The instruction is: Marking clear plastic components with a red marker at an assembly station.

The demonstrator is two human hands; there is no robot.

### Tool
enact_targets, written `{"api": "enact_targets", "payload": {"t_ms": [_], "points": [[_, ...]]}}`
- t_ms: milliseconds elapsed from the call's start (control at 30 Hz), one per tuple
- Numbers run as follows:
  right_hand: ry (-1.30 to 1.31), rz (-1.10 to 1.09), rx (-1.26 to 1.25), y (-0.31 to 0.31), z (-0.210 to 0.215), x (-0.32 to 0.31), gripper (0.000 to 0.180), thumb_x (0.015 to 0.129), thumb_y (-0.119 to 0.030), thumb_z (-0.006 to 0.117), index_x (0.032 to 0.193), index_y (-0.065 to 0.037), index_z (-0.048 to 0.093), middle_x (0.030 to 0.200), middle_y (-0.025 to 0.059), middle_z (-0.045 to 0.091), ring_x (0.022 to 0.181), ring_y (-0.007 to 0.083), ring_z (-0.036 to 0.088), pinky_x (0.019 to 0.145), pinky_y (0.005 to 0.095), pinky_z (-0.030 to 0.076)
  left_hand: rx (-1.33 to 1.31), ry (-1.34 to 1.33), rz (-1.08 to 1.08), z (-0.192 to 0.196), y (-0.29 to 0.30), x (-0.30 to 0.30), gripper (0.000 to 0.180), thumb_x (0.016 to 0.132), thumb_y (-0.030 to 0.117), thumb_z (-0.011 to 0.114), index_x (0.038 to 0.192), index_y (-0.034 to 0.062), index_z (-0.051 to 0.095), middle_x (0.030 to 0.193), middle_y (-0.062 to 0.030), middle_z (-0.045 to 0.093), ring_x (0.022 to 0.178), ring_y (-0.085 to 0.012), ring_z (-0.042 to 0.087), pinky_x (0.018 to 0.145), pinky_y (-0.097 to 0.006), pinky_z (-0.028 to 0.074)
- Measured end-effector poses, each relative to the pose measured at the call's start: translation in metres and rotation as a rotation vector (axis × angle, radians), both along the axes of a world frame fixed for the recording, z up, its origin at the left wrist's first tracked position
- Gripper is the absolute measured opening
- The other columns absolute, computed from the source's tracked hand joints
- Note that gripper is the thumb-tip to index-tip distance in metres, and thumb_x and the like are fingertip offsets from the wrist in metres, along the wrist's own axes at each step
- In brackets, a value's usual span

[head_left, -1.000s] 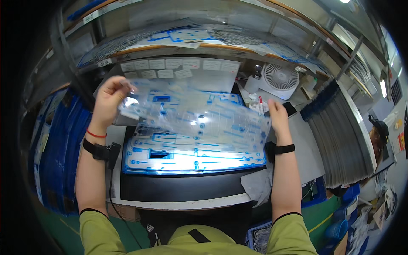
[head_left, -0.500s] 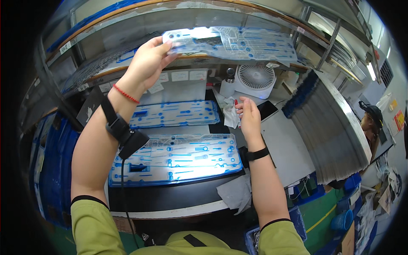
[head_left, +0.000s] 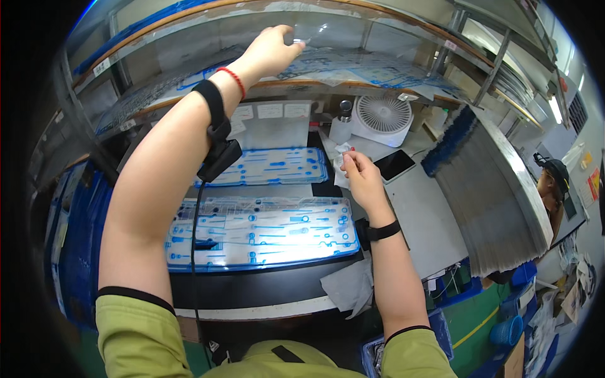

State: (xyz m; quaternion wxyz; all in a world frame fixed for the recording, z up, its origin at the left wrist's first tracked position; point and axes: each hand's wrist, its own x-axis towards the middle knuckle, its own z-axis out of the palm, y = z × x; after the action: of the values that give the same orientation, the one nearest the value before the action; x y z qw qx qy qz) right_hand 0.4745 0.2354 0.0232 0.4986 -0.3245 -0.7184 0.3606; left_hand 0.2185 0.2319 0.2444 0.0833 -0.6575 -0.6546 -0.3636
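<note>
— As the lit panel [head_left: 261, 233] lay nearest the person, at the front of the bench, what was on it?

— A clear sheet printed with blue tracks [head_left: 271, 223], flat on the glowing surface, which I judged was there so the light would show through it. A grey cloth [head_left: 346, 286] hung off the bench edge just beside its right corner.

— And the right hand?

— The right hand [head_left: 359, 173] hovered above the bench past the panel's far right corner, fingers curled together, thumb and forefinger pinched on a small white scrap [head_left: 343, 157] with a red speck at its tip. A dark phone [head_left: 394, 165] lay just beside it, a second blue-printed sheet [head_left: 265, 165] flat to its left.

— Farther back?

— A small white bottle [head_left: 342, 123] and a white desk fan [head_left: 381, 116] stood against the rear, the fan facing the seat. To the right, a thick stack of sheets on edge [head_left: 498, 195] leaned within reach.

— Where was the left hand?

— The left hand [head_left: 271, 50] was stretched up to the upper shelf [head_left: 378, 69], a corded wrist strap [head_left: 211, 107] on the forearm. Its fingers were loosely bent and closed over the edge of a clear film sheet [head_left: 328, 31] lying along that shelf, among other printed sheets stored flat there.

— Anyone else?

— A person in a cap [head_left: 554, 179] at the far right.
</note>
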Motion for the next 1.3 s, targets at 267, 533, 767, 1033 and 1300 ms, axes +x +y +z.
{"api": "enact_targets", "payload": {"t_ms": [267,533,767,1033,1300], "points": [[-0.559,0.3,0.046,-0.04,0.006,-0.003,0.041,0.091,-0.031,0.065,0.108,0.006,0.066,0.091,0.0187,0.068,0.08,0.0272,0.065,0.074,0.0351,0.05,-0.592,-0.634,-0.528,-0.063,-0.163,-0.081,0.033,0.1,0.024,0.053,0.123,0.0017,0.058,0.111,-0.009,0.067,0.094,-0.0144,0.067,0.083,-0.027,0.055],[-0.503,0.226,0.16,-0.04,0.019,-0.009,0.026,0.079,-0.019,0.076,0.094,0.001,0.068,0.083,0.01,0.065,0.075,0.0187,0.06,0.069,0.0301,0.048,-0.513,-1.148,-0.074,-0.192,-0.238,-0.208,0.029,0.103,0.023,0.045,0.12,0.0024,0.056,0.106,-0.0071,0.066,0.095,-0.0142,0.065,0.083,-0.025,0.053],[-0.482,0.097,0.075,-0.043,0.02,-0.015,0.026,0.078,-0.015,0.077,0.098,0.0,0.069,0.085,0.0047,0.064,0.076,0.0135,0.056,0.069,0.0266,0.045,-0.498,-1.377,-0.393,-0.223,-0.24,-0.213,0.053,0.105,0.042,0.033,0.125,-0.0032,0.053,0.108,-0.0109,0.066,0.091,-0.0153,0.067,0.08,-0.028,0.056],[-0.516,0.087,-0.001,-0.043,0.017,-0.018,0.027,0.078,-0.011,0.076,0.102,0.0,0.069,0.086,0.0039,0.063,0.078,0.0121,0.053,0.07,0.0256,0.044,-0.471,-1.336,-0.408,-0.236,-0.241,-0.208,0.047,0.106,0.036,0.034,0.125,-0.0015,0.054,0.109,-0.0094,0.066,0.09,-0.0134,0.066,0.076,-0.027,0.056],[-0.432,0.102,-0.088,-0.029,0.01,-0.011,0.026,0.081,-0.012,0.075,0.104,-0.001,0.069,0.088,0.0013,0.062,0.078,0.0096,0.052,0.069,0.0235,0.043,-0.405,-1.405,-0.422,-0.23,-0.238,-0.203,0.036,0.104,0.026,0.042,0.126,-0.0005,0.054,0.109,-0.0077,0.066,0.091,-0.0117,0.065,0.077,-0.025,0.055]]}}
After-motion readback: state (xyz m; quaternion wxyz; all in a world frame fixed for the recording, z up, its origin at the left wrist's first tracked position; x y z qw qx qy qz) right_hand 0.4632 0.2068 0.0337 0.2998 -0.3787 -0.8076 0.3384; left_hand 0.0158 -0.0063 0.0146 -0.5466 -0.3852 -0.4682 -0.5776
